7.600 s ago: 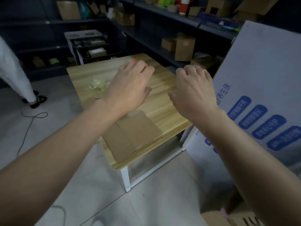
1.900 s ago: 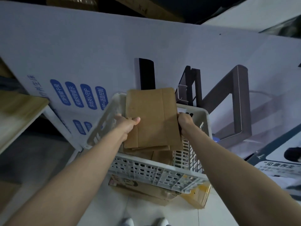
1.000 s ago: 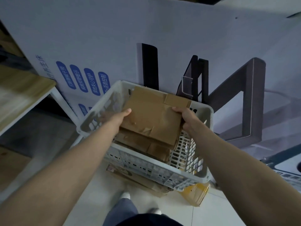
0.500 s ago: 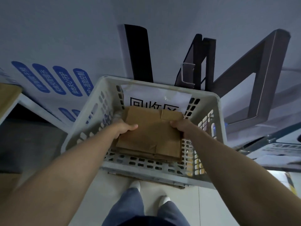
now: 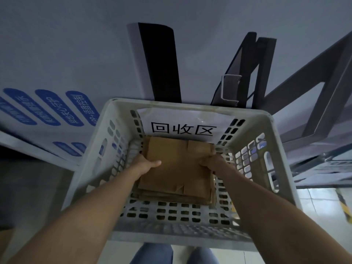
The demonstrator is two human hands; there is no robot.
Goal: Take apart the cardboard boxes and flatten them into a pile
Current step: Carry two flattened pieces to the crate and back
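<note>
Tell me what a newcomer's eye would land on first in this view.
First, the white slatted crate filling the middle of the view, with a paper sign in bold black characters on its far inner wall. Next, the flattened brown cardboard stack lying in the crate, gripped by the left hand and right hand at its side edges. Behind stands a big white printed carton with blue labels.

matt brown cardboard (image 5: 177, 168), perforated grey plastic crate (image 5: 282, 168), white paper label (image 5: 183, 126), smooth printed board (image 5: 76, 54), denim trousers (image 5: 152, 254)
</note>
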